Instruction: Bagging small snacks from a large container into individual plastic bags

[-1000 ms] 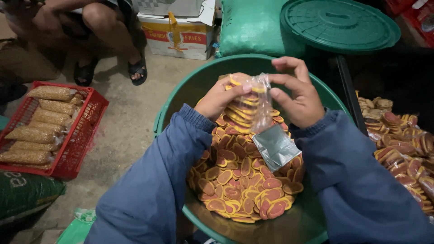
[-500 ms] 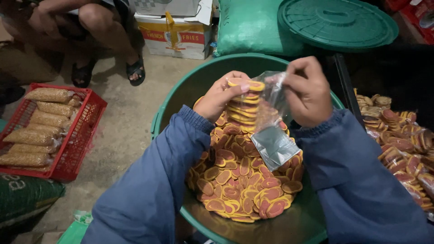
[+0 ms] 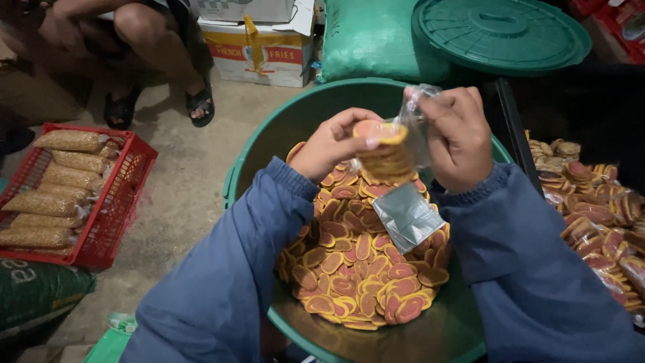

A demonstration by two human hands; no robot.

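The left hand [image 3: 332,144] is clamped on a stack of crackers [image 3: 384,153] above the green tub [image 3: 269,134] while the right hand [image 3: 457,138] pinches the bag [image 3: 410,202] mouth; the crackers look light and brittle, best cupped along the sides, the film limp and slippery.

Both hands hover over the tub [image 3: 255,154], which holds loose crackers [image 3: 356,269]. At nine o'clock a crate [image 3: 114,222] of filled bags sits on the floor; at twelve, a box [image 3: 259,54]; at one, the lid [image 3: 500,33]; at three, packed crackers [image 3: 591,208]
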